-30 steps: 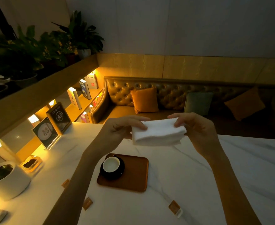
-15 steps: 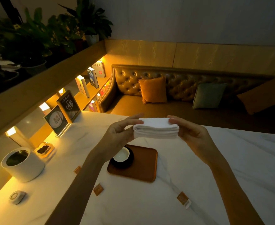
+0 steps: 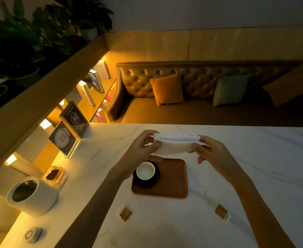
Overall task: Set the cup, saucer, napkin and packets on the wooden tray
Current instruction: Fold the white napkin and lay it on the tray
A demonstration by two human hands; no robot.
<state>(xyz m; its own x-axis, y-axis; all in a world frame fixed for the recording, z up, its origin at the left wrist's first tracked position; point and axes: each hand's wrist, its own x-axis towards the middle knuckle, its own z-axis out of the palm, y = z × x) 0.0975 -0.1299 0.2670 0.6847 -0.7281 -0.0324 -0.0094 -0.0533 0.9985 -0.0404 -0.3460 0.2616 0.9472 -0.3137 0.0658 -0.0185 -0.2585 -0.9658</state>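
A white marble-look table (image 3: 254, 158) spans the dim, amber-lit room, with a tufted sofa (image 3: 191, 81) behind it. Under the fingers lies the wooden tray (image 3: 174, 179), bearing the saucer (image 3: 138, 181) and cup (image 3: 145, 170). The folded napkin (image 3: 175, 144) is held in the air, long axis left to right, its layered edge seemingly upward. The left hand (image 3: 141, 149) and right hand (image 3: 217, 154) pinch its ends. Nearer than the fingers, the left packet (image 3: 125, 214) and right packet (image 3: 221, 211) lie off the tray.

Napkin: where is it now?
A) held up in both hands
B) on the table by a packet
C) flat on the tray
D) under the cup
A: the left hand and right hand pinch the napkin by its ends in the air, clear of the tray.
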